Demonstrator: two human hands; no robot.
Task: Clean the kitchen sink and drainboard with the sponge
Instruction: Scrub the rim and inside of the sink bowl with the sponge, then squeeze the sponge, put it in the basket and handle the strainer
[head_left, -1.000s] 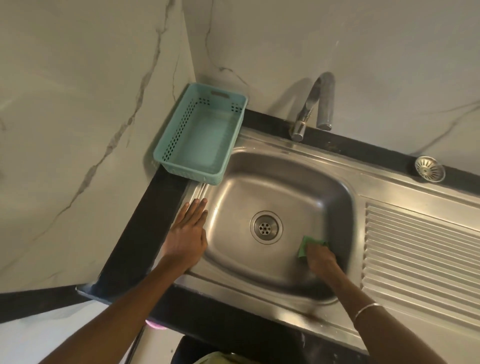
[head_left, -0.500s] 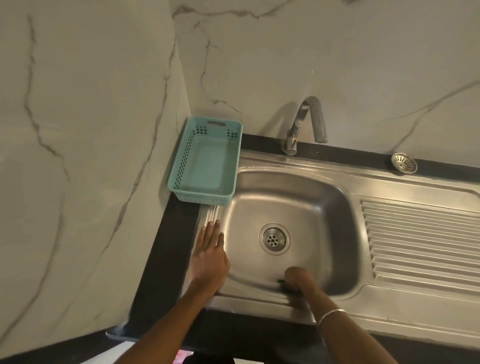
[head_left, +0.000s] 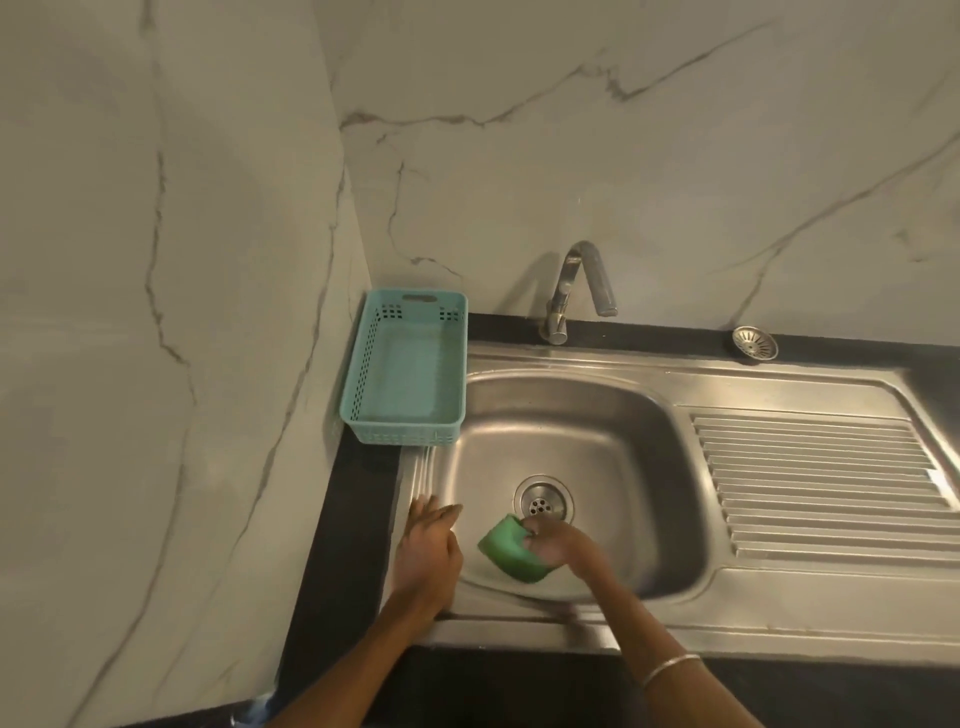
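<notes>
sponge (head_left: 511, 550) has slid left in sink (head_left: 649, 415), gripped by right hand (head_left: 553, 543); left hand (head_left: 428, 553) flat on rim.

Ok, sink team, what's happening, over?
Right hand grips green sponge in sink bowl, beside the drain. Left hand flat on sink's left rim. Nothing in the way.

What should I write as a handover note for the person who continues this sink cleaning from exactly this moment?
Left hand: open, flat on the sink's left rim.
Right hand: grips the green sponge inside the sink, on the bottom just left of the drain.
Done: scrubbing of the basin is under way; how clean it is cannot be judged.
Left: the rest of the basin, then the ribbed drainboard on the right, which the sponge is not touching yet.
</notes>
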